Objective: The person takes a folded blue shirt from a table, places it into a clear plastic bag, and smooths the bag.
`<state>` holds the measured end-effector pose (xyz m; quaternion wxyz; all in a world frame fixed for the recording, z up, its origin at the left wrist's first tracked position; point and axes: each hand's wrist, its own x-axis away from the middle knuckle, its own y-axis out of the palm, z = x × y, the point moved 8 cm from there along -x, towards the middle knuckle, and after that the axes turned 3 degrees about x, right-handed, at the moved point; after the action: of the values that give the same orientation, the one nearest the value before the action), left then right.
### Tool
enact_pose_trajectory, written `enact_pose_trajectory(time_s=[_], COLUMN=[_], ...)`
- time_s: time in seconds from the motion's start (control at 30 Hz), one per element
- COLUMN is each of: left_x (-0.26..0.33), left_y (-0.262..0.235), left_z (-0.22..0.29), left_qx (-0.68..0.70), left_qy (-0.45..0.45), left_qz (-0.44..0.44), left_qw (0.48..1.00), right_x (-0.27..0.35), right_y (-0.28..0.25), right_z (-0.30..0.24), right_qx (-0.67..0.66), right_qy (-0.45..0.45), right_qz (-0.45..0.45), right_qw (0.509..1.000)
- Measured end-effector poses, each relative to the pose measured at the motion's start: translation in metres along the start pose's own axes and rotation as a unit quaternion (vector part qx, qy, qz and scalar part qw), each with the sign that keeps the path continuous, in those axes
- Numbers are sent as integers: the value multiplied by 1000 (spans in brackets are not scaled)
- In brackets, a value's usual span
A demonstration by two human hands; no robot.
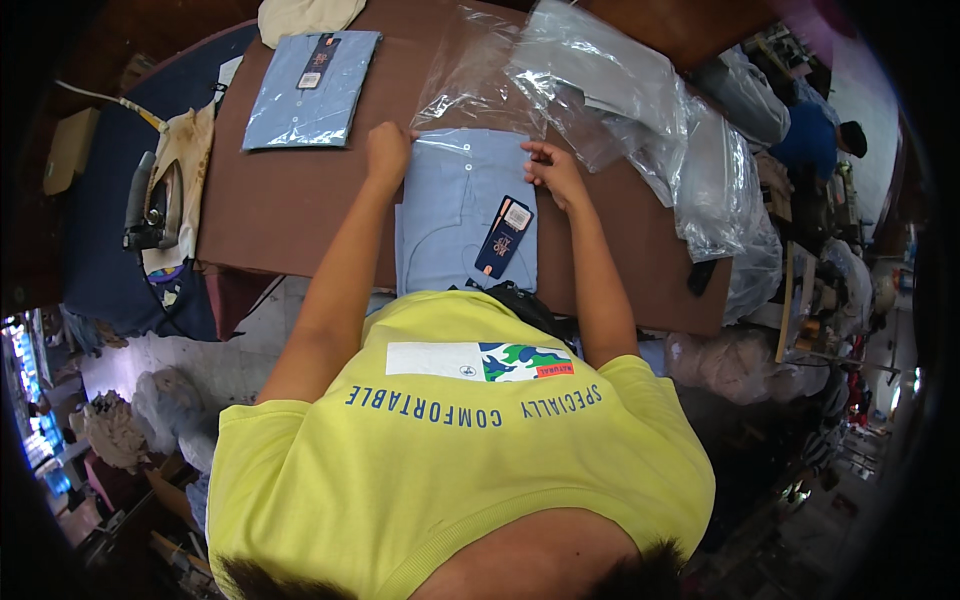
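Observation:
A folded light blue shirt (436, 205) lies in front of me on the brown table, buttons facing up. A dark blue hang tag (504, 237) with a white label rests on it. Its far end reaches into the mouth of a clear plastic bag (468, 82), which spreads flat beyond it. My left hand (388, 153) is closed at the shirt's far left corner, gripping the bag's edge. At the far right corner my right hand (557, 174) has curled fingers, with thumb and forefinger pinching the bag's other edge.
Another bagged blue shirt (312, 92) lies at the far left of the brown table (290, 205). An iron (155, 205) stands on a cloth at left. Clear plastic bags (610, 65) are heaped at right, near a small black object (702, 277). A person in blue (808, 140) is farther right.

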<state>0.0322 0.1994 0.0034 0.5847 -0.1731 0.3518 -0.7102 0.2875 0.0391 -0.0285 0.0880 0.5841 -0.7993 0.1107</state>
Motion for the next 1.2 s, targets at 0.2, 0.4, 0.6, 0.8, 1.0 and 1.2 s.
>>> enact_pose_trajectory(time_s=[0.2, 0.4, 0.6, 0.8, 1.0, 1.2], left_x=[1, 11, 37, 51, 79, 102], left_y=[21, 53, 45, 16, 5, -17], left_z=[-44, -68, -60, -50, -38, -35], left_qx=[307, 589, 625, 501, 442, 399], left_qy=[-189, -402, -465, -349, -307, -313], left_qz=[-40, -238, -185, -224, -232, -223], left_qw=[932, 660, 599, 760, 810, 833], right_x=[-5, -5, -5, 7, 22, 52], right_y=[1, 7, 6, -2, -6, 3], right_z=[4, 0, 4, 9, 14, 13], right_qx=[-14, -66, -110, -157, -138, -122], right_qy=[7, 25, 38, 63, 87, 108], right_qz=[-2, -34, -62, -63, -69, -81], right_qw=[1000, 997, 991, 984, 984, 983])
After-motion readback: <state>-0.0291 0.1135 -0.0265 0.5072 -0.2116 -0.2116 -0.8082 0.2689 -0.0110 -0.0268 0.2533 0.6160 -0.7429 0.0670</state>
